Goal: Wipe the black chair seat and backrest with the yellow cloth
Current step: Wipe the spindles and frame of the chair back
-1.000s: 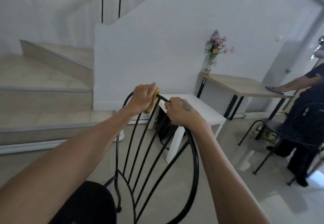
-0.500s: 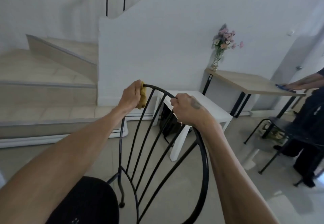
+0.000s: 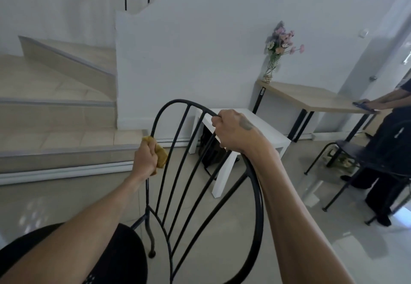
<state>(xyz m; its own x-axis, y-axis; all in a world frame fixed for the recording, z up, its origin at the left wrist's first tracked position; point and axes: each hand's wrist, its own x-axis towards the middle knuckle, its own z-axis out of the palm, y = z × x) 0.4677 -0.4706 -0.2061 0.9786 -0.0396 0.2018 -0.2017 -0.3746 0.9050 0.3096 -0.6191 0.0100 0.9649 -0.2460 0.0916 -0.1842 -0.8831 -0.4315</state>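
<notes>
The yellow cloth [image 3: 160,155] (bunched) is clenched by the left hand [image 3: 145,160] against the backrest [image 3: 178,172] left rail; the top rail is gripped by the right hand [image 3: 233,131].

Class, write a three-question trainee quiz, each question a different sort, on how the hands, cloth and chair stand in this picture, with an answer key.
1. True or false: the left hand presses the crumpled yellow cloth against the left side of the black metal chair backrest.
2. What does the right hand grip? A) the small white table B) the backrest's upper right rim C) the glass vase of flowers
3. Fill in: the round black chair seat lies at the picture's lower ____.

Key: 1 true; 2 B; 3 left.
</notes>
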